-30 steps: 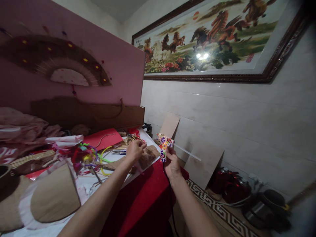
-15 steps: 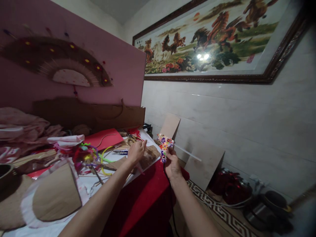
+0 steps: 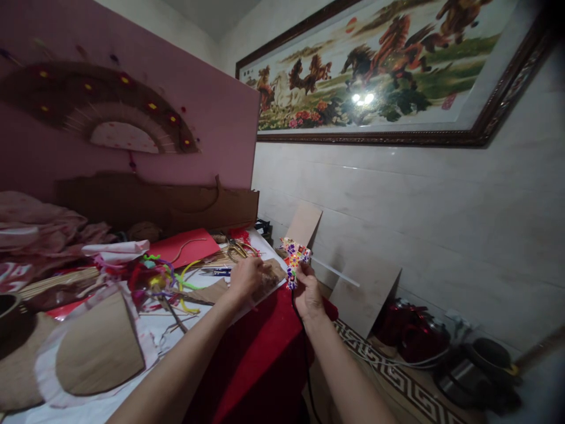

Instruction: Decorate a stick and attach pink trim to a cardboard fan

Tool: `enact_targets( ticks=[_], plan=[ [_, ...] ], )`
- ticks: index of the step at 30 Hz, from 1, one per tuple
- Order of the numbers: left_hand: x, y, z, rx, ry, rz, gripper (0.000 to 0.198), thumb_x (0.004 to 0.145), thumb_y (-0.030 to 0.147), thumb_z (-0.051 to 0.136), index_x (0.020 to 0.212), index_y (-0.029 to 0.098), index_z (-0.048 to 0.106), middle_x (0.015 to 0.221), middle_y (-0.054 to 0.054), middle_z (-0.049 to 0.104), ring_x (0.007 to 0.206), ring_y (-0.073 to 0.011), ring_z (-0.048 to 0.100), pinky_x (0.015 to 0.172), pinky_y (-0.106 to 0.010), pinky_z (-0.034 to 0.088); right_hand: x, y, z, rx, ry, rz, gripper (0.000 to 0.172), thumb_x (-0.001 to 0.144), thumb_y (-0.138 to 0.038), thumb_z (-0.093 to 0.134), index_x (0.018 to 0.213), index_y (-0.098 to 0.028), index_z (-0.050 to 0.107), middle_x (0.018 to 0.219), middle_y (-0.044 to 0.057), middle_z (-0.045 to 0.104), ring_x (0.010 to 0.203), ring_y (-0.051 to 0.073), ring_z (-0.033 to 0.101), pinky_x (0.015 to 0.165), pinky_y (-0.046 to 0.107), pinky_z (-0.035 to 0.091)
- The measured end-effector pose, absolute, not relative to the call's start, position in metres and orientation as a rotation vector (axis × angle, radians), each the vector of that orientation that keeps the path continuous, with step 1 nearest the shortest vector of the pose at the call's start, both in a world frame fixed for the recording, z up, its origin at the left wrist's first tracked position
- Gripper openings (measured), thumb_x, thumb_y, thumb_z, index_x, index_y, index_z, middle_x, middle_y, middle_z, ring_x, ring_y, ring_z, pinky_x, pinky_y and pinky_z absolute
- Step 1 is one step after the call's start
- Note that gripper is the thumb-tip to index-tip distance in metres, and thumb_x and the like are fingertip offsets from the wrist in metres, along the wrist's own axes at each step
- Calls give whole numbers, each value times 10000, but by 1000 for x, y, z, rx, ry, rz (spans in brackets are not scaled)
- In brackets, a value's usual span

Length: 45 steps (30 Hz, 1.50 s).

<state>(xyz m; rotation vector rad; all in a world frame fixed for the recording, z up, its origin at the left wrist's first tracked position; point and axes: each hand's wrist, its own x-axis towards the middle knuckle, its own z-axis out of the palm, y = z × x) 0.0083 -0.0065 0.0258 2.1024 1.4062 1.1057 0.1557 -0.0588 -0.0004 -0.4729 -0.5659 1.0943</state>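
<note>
My right hand (image 3: 309, 295) is wrapped around the handle of a flower-patterned hot glue gun (image 3: 295, 254). A white glue stick (image 3: 336, 272) sticks out of its back, and a black cord (image 3: 304, 347) hangs from the grip. To the left of the gun, my left hand (image 3: 245, 280) is low over the table corner with its fingers drawn together. What they pinch, if anything, is hidden. Beside those fingers lies a brown piece under clear, shiny film (image 3: 274, 271). Gold-handled scissors (image 3: 236, 252) and blue thread snips (image 3: 215, 272) rest just behind the left hand.
Coloured pipe cleaners (image 3: 189, 277), red paper (image 3: 188, 246) and a rounded cardboard piece (image 3: 99, 347) on cloth cover the table's left. A red cloth (image 3: 238, 359) hangs over the edge. A pink board (image 3: 212, 118) stands behind. Kettles (image 3: 424, 333) sit on the floor at right.
My left hand has lowered slightly and moved a little toward the brown piece, its fingers now bent down. My right hand and the glue gun have stayed almost still.
</note>
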Motion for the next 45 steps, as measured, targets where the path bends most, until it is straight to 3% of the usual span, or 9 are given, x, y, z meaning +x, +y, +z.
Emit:
enact_targets(
  ticks=[5, 11, 16, 23, 32, 45],
  plan=[
    [7, -10, 30, 2199, 1443, 1026, 171, 732, 172, 571, 794, 235, 717, 802, -79, 711, 809, -218, 619, 684, -270, 380, 156, -59, -2, -467, -574, 1098, 266, 579, -126, 741, 811, -211, 643, 751, -34, 707, 638, 119, 635, 613, 239, 499],
    [2, -12, 35, 2269, 1553, 964, 165, 740, 285, 580, 730, 198, 719, 754, -103, 698, 768, -242, 610, 646, -294, 377, 156, -59, -1, -491, -555, 1089, 276, 575, -128, 741, 818, -209, 637, 733, -39, 701, 628, 127, 635, 603, 248, 502],
    [0, -9, 33, 2355, 1486, 925, 249, 710, 135, 552, 849, 229, 737, 875, -66, 715, 864, -214, 604, 710, -273, 385, 156, -60, 0, -462, -538, 1107, 276, 554, -104, 746, 785, -208, 636, 709, -47, 701, 618, 114, 631, 597, 228, 494],
    [2, -5, 31, 2383, 1497, 926, 211, 751, 186, 542, 837, 218, 732, 820, -65, 711, 804, -215, 605, 684, -286, 381, 156, -58, -1, -471, -540, 1106, 288, 553, -107, 745, 806, -198, 641, 726, -34, 705, 621, 115, 630, 600, 228, 494],
    [4, -9, 33, 2442, 1550, 906, 171, 796, 264, 535, 824, 199, 691, 846, -82, 677, 863, -228, 575, 723, -303, 353, 156, -59, -1, -460, -557, 1104, 273, 568, -108, 738, 803, -209, 643, 742, -35, 702, 640, 115, 634, 609, 227, 499],
    [8, -23, 44, 2446, 1594, 899, 267, 851, 288, 409, 795, 164, 638, 827, -130, 684, 843, -256, 602, 732, -338, 315, 155, -61, 1, -485, -545, 1116, 225, 594, -126, 722, 784, -210, 637, 704, -52, 679, 581, 106, 596, 590, 240, 483]
  ],
)
